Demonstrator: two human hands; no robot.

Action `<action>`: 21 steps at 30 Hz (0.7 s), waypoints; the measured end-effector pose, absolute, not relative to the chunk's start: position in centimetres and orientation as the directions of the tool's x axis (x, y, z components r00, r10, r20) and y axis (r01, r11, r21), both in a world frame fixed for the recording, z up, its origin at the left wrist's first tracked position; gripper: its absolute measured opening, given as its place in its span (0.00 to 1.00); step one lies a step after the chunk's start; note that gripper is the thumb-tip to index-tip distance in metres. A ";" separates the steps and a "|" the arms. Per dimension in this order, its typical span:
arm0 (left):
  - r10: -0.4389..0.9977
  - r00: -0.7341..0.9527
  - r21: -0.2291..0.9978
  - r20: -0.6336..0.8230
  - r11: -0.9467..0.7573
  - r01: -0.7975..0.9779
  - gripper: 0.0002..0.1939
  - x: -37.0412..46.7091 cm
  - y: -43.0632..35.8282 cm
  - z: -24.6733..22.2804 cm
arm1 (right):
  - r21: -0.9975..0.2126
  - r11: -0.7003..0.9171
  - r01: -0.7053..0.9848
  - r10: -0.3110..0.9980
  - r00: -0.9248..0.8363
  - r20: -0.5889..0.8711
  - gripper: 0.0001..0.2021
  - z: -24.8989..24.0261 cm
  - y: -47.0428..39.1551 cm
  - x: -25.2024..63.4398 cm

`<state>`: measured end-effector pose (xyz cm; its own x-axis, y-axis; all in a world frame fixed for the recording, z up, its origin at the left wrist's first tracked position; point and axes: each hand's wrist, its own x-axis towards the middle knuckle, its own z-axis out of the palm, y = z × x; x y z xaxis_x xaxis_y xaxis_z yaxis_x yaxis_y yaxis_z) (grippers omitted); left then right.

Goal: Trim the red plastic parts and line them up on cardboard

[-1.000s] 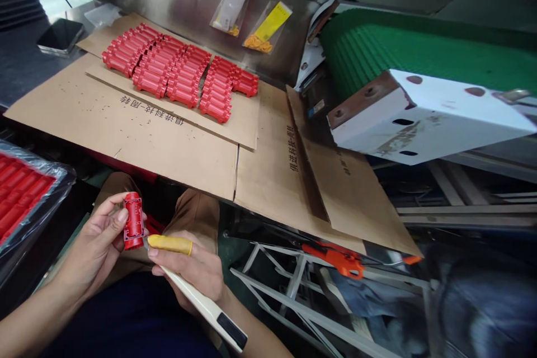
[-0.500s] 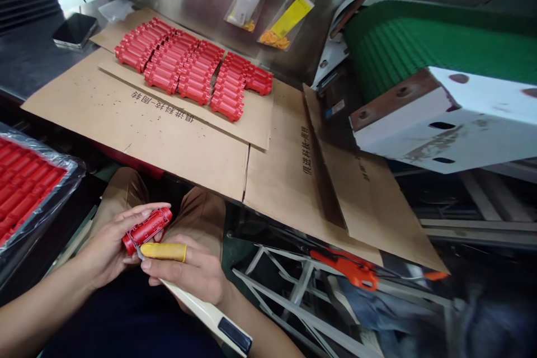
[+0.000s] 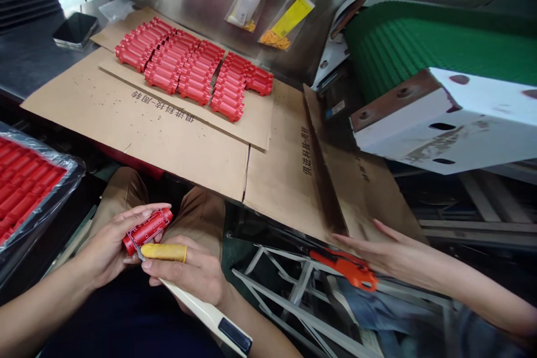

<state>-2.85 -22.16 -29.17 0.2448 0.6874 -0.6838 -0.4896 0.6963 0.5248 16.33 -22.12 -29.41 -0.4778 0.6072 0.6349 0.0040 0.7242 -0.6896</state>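
Low on the left, my left hand [image 3: 107,246] is closed around a red ribbed plastic cylinder [image 3: 146,229], holding it tilted above my lap. My right hand [image 3: 191,271] grips a trimming knife [image 3: 205,310] with a long cream handle and a dark end. A yellow finger cot [image 3: 163,251] covers one finger of that hand. The knife's small grey tip meets the cylinder's lower left end; whether it cuts there cannot be made out. Several matching red cylinders [image 3: 193,67] lie in rows on the cardboard [image 3: 188,145] ahead.
A co-worker's hand [image 3: 377,246] reaches in from the right over the cardboard's edge, near orange-handled scissors [image 3: 354,274]. At left stands a plastic-lined tray [image 3: 75,170] of red parts. A phone [image 3: 75,29], bags of yellow pieces [image 3: 285,25] and a green-belted conveyor [image 3: 419,39] surround the table.
A co-worker's hand and forearm have come in from the right, over the cardboard's edge. My hands, the cylinder and the knife have hardly moved.
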 end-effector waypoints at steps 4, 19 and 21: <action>0.682 0.228 0.528 -0.695 0.699 -0.483 0.30 -2.8 -22.2 -29.0 | -0.706 0.708 -0.014 0.621 -0.464 0.632 0.12 -29.8 -22.0 16.3; 0.844 0.044 0.692 -0.534 0.467 -0.551 0.25 -2.8 -22.3 -29.2 | -0.843 0.537 -0.029 0.769 -0.394 0.503 0.07 -27.5 -23.2 17.3; 0.912 -0.105 0.802 -0.396 0.287 -0.523 0.22 -2.9 -22.6 -29.2 | -0.833 0.544 0.097 0.828 -0.222 0.515 0.08 -28.5 -23.1 17.1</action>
